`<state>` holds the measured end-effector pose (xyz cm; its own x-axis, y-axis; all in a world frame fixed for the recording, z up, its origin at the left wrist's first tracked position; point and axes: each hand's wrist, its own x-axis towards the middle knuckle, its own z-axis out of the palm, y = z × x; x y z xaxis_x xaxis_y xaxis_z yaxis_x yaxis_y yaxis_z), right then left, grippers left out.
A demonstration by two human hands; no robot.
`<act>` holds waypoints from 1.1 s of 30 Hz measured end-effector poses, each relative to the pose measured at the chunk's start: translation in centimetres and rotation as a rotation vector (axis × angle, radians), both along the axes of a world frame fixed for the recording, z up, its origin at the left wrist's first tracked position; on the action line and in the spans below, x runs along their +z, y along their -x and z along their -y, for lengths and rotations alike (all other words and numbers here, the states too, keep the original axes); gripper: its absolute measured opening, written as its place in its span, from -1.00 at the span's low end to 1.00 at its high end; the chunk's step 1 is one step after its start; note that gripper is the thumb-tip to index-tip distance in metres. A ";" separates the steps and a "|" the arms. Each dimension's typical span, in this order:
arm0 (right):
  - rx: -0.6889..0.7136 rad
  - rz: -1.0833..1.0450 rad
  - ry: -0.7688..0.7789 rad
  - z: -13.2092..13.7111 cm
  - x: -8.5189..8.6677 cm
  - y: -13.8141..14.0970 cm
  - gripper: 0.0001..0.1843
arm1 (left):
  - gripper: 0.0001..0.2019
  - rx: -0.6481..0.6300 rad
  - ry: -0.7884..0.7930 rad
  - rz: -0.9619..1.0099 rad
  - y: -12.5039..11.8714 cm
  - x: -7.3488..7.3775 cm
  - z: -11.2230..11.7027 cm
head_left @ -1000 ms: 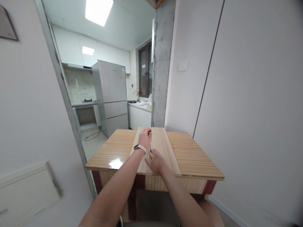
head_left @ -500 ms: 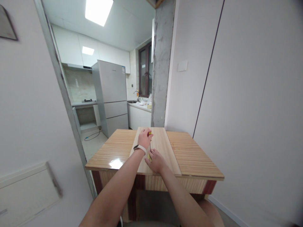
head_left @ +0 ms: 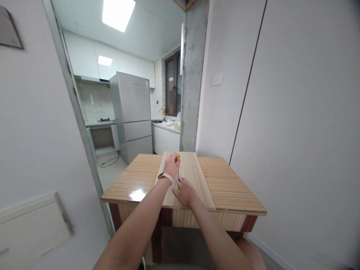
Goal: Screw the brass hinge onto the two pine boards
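A pale wooden board (head_left: 194,176) lies lengthwise on a striped wooden table (head_left: 227,187). My left hand (head_left: 172,165), with a white band on the wrist, is closed on a small yellow object (head_left: 177,159) toward the far end of the board. My right hand (head_left: 185,191) rests on the board nearer to me, fingers closed on another yellow piece (head_left: 177,186). A thin dark line (head_left: 179,173), like a measuring tape blade, runs between the two hands. I cannot make out the yellow pieces clearly.
White walls stand close on the left and right. Beyond the table are a grey concrete pillar (head_left: 192,82) and a kitchen with a silver fridge (head_left: 132,112), a counter and a sink (head_left: 164,122). A cable lies on the kitchen floor (head_left: 111,161).
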<state>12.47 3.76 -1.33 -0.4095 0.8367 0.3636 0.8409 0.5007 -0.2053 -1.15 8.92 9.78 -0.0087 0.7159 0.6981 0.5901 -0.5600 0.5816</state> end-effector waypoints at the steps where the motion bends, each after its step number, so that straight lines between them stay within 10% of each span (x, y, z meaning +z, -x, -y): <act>1: 0.001 -0.001 -0.008 0.0 0.0 0.0 -0.23 | -0.80 -0.012 0.001 0.005 0.0 0.0 0.0; 33: 0.016 -0.012 -0.027 -0.2 -0.5 0.0 -0.23 | -0.79 0.015 0.008 0.007 -0.1 0.3 0.3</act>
<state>12.47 3.98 -1.79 -0.4181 0.8199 0.3912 0.8304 0.5195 -0.2013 -1.02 8.63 10.05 -0.0239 0.7212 0.6923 0.5944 -0.5466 0.5899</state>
